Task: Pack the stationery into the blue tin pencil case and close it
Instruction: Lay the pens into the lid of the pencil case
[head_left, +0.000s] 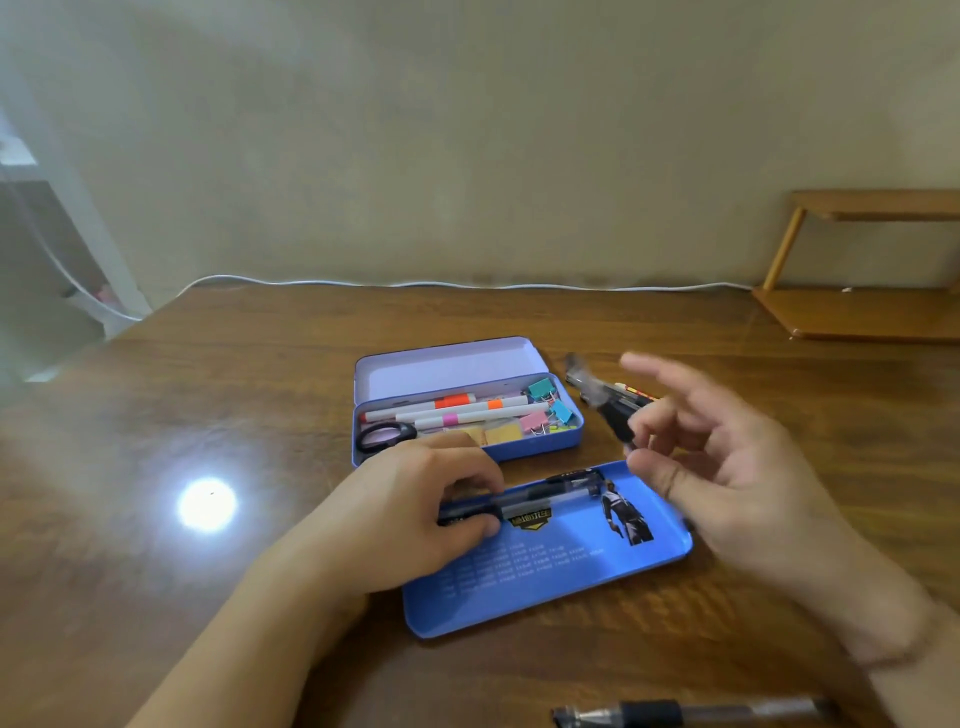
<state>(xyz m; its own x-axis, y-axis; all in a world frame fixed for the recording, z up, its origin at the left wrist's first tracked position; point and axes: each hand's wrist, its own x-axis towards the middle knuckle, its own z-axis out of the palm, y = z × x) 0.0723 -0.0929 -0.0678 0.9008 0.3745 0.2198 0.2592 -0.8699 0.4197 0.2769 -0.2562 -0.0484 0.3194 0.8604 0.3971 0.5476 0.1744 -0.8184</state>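
Note:
The blue tin pencil case (530, 451) stands open at mid-table with its lid (447, 366) tipped back. Inside lie white markers (447, 408), black-handled scissors (387, 434), coloured binder clips (550, 408) and sticky notes (498, 434). In front of it lies a flat blue printed tray (550, 577). Black pens (550, 493) rest along the tray's far edge, and my left hand (415, 514) is closed on their left ends. My right hand (727, 467) hovers blurred over the tray's right end, fingers spread. A blurred dark pen and a pencil (610, 405) sit right at its fingertips; whether it grips them is unclear.
Another black pen (691, 713) lies on the wooden table (208, 597) at the near edge. A white cable (467, 285) runs along the table's far edge by the wall. A small wooden shelf (862, 306) stands at the back right.

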